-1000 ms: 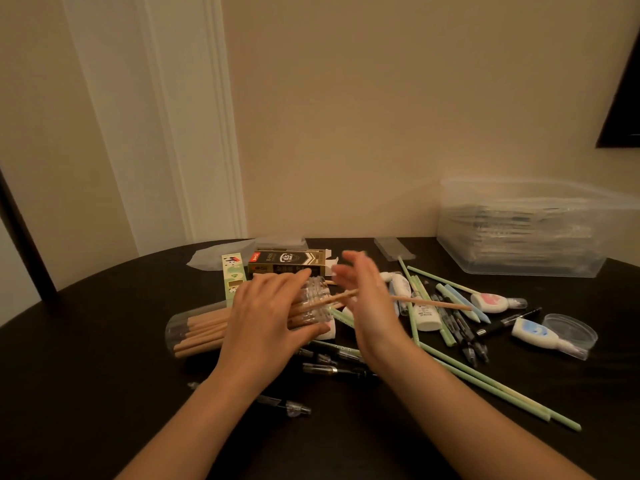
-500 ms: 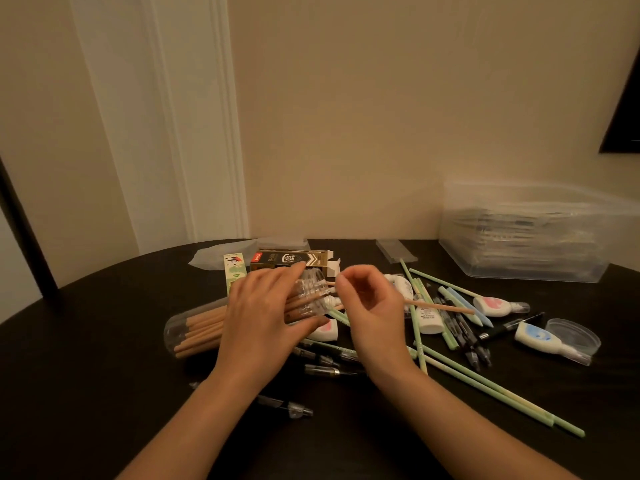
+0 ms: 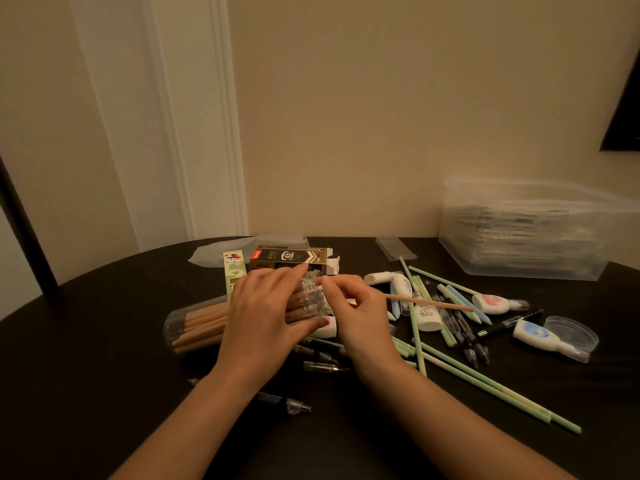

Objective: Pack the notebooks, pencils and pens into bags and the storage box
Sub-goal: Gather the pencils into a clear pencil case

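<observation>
A clear plastic tube [image 3: 194,323] full of wooden pencils lies on its side on the dark round table [image 3: 86,358]. My left hand [image 3: 263,317] grips the tube near its open threaded end. My right hand [image 3: 353,310] pinches one wooden pencil [image 3: 433,303] at the tube's mouth; its far end points right over the clutter. Green pencils [image 3: 485,382], black pens [image 3: 460,334] and correction tapes [image 3: 495,303] lie scattered to the right. A clear storage box [image 3: 526,230] with stacked notebooks stands at the back right.
A black-and-gold refill box [image 3: 291,258] and a green patterned box [image 3: 235,268] lie behind my hands, with a crumpled clear bag [image 3: 214,254] further back. A clear round lid [image 3: 571,334] rests at the right. Loose pens [image 3: 294,405] lie near my wrists.
My right hand has curled from flat into a pinch on the single wooden pencil and brought it closer to the tube's mouth. My left hand stays on the tube.
</observation>
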The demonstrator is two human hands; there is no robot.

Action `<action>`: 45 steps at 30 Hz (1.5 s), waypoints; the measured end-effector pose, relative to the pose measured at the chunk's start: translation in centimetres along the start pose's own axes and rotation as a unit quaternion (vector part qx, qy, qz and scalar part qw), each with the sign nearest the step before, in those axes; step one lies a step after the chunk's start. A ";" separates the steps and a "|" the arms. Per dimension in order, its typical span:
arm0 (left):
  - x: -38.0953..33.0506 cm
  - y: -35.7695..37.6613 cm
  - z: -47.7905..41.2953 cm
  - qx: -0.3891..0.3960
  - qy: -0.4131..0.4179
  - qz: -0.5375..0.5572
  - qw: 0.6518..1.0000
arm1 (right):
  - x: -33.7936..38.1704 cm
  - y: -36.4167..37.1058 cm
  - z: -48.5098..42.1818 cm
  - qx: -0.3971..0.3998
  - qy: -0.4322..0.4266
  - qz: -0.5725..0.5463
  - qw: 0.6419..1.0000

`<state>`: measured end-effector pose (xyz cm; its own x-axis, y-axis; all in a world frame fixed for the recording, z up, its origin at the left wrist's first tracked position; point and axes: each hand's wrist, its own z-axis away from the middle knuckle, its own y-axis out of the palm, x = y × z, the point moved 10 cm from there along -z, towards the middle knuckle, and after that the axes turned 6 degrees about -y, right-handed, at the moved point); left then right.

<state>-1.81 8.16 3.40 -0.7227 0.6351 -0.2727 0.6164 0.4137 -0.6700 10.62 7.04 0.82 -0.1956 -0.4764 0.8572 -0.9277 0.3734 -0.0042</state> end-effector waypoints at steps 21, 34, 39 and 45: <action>0.1 -0.2 -0.8 0.000 -0.036 0.040 0.999 | -0.7 -3.5 -1.5 -0.046 0.048 -0.023 0.997; 0.4 0.2 -1.2 0.016 -0.043 0.019 0.999 | -6.4 -7.4 -6.9 0.166 0.107 0.508 0.839; 1.0 0.0 -1.4 0.019 -0.049 0.020 0.998 | -8.2 -6.6 -7.9 0.258 0.115 0.626 0.727; 2.1 -0.3 -1.4 0.024 -0.065 0.016 0.997 | -6.0 -5.2 -9.4 0.217 0.063 0.642 0.732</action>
<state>-3.10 10.30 4.03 -0.7392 0.5561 -0.3798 0.6264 0.3607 -0.6911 19.61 15.38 0.55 -0.9902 0.1333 0.0425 -0.0225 0.1485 -0.9887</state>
